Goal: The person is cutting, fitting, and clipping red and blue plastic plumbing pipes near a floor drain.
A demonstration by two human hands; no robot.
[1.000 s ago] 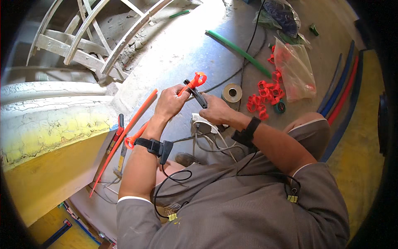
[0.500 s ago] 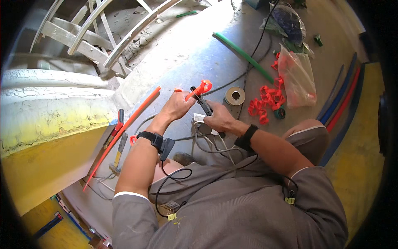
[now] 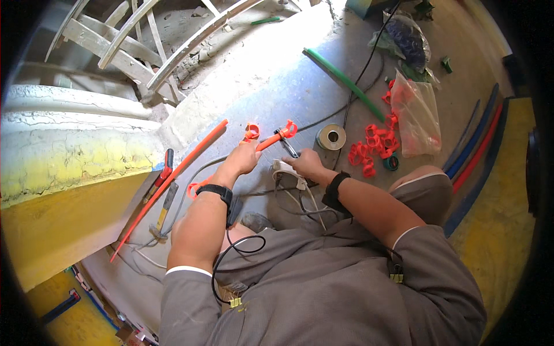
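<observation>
My left hand (image 3: 242, 158) is closed around an orange plastic tube (image 3: 269, 142). A ring-shaped orange clip (image 3: 291, 128) sits at the tube's far right end, and another clip (image 3: 251, 132) shows just beyond my knuckles. On the other side of my wrist, an orange piece with a ring (image 3: 196, 188) sticks out; whether it belongs to the same tube is hidden. My right hand (image 3: 311, 166) grips dark-jawed pliers (image 3: 288, 145). Their jaws meet the tube close to the end clip.
A long orange tube (image 3: 173, 184), a red-handled tool (image 3: 165, 168) and a hammer (image 3: 164, 213) lie left. To the right are a tape roll (image 3: 331, 137), loose orange clips (image 3: 375, 142), a plastic bag (image 3: 415, 118) and a green tube (image 3: 346, 85). A white power strip (image 3: 288, 172) with cables lies by my knees.
The held tube has swung flatter, showing more of its length and the clip beyond my left knuckles. The pliers' jaws stay by the end clip. The whole view has shifted slightly.
</observation>
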